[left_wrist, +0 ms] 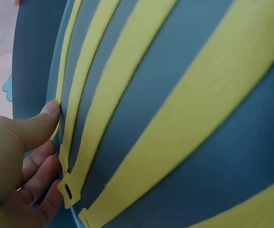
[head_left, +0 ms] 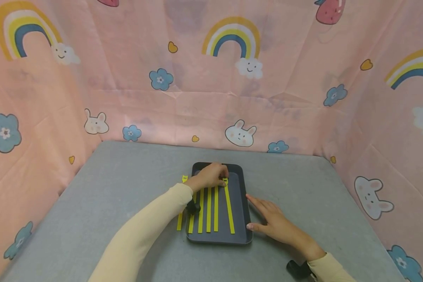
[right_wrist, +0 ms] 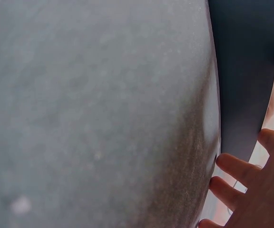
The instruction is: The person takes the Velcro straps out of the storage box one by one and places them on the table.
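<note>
A dark, rounded-corner tray point(head_left: 238, 196) lies on the grey table, with several yellow strap cable ties point(head_left: 208, 211) laid lengthwise in it. My left hand point(head_left: 213, 174) reaches over the tray's far part and pinches the slotted head of the rightmost yellow cable tie point(head_left: 230, 211), which slants slightly. In the left wrist view, my thumb point(left_wrist: 50, 108) is on the outermost tie, with the other fingers curled below. My right hand point(head_left: 276, 221) has its fingers spread, fingertips at the tray's right wall point(right_wrist: 244, 71). One more yellow tie point(head_left: 179, 222) lies outside the tray's left edge, partly hidden by my forearm.
A grey table point(head_left: 144, 164) spreads around the tray. Pink printed cloth point(head_left: 197, 109) hangs behind and along both sides of the table. A black wrist camera point(head_left: 193, 206) hangs under my left wrist, over the tray; another point(head_left: 297, 269) is at my right wrist.
</note>
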A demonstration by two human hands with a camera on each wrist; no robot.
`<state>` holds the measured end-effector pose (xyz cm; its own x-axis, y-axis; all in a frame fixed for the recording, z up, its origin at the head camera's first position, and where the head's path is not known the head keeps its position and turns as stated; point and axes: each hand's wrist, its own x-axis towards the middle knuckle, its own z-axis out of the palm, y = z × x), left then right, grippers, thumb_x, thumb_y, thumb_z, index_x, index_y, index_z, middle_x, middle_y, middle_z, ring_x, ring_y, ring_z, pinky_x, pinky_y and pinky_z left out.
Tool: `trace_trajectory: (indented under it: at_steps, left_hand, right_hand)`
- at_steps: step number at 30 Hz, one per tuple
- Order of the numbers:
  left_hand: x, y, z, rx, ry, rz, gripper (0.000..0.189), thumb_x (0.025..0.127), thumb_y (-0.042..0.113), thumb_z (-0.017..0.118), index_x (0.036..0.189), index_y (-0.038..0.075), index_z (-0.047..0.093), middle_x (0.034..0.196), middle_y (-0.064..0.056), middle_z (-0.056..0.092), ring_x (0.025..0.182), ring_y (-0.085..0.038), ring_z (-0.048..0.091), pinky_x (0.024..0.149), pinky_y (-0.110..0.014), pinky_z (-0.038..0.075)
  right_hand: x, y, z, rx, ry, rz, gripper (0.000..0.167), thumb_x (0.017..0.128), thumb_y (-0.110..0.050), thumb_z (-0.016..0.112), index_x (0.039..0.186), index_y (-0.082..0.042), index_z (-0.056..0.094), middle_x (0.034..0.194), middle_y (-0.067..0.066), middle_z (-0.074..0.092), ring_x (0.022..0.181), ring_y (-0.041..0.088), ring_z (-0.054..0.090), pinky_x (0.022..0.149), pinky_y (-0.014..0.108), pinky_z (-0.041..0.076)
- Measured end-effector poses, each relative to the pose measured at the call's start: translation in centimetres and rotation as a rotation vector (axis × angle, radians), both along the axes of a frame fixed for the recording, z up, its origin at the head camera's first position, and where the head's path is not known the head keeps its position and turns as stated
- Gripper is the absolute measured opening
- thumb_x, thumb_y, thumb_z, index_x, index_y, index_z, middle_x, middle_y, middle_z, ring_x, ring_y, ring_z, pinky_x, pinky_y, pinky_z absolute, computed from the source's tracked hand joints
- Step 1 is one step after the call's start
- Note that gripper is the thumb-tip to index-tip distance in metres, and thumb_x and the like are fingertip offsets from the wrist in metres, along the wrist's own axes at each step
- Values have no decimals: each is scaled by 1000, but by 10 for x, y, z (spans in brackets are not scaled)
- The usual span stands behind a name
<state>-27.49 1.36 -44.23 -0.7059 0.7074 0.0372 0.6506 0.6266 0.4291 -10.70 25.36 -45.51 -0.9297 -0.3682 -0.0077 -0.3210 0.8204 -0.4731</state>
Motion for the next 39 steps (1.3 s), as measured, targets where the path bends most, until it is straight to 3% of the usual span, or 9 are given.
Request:
trace_trajectory:
  at_steps: [19, 29, 39]
  left_hand:
    - [-2, 1, -7, 36, 7, -9, 29, 86, 25, 77, 110, 15, 63, 104, -2, 69, 93, -14, 65, 82, -30, 53]
    - [-1, -1, -4, 66, 13, -35, 27, 88, 21, 76, 111, 14, 64, 99, -3, 71, 88, -15, 67, 74, -28, 53]
    - [-1, 0, -3, 87, 0, -15, 23, 89, 20, 74, 110, 15, 65, 95, -2, 71, 83, -13, 65, 72, -26, 51]
  right_hand:
    - [0, 0, -1, 1, -15, 0, 86, 88, -59, 63, 158, -29, 23, 155, 13, 42, 139, 44, 40, 107, 69, 30]
    - [0, 1, -1, 6, -17, 0, 86, 88, -59, 64, 158, -30, 22, 153, 14, 43, 139, 44, 40, 107, 70, 30]
    - [0, 1, -2, 2, -9, -3, 86, 88, -59, 64, 158, -30, 23, 153, 14, 44, 139, 44, 41, 107, 70, 29]
